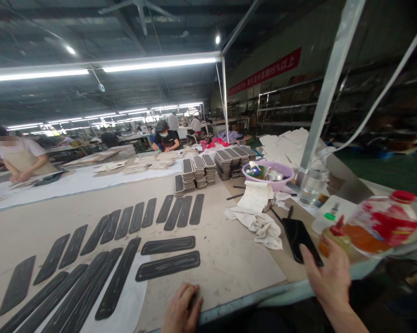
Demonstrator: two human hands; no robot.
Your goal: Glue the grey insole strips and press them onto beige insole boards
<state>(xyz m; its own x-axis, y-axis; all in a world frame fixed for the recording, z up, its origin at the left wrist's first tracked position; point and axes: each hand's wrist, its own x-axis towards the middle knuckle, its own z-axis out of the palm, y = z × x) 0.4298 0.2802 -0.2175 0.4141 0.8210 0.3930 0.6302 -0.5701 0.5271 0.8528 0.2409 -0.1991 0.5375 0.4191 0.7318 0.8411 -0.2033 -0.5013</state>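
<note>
My right hand (328, 277) rests at the near right of the table, its fingers on the near end of a black phone-like slab (300, 238). My left hand (182, 310) lies curled on the table's front edge (250, 298), its fingers pressed on the cardboard sheet (236, 259); I cannot tell if it holds anything. In front of it lie two long black strips (168, 266) side by side. Several more black strips (90, 259) spread in rows to the left and farther back.
Stacks of grey-black pieces (197, 171) stand mid-table. A white rag (260, 224), paper pad (255, 196), pink basin (269, 171), glass jar (312, 185) and a lying oil bottle (382, 224) crowd the right. Other people work at far tables (24, 159).
</note>
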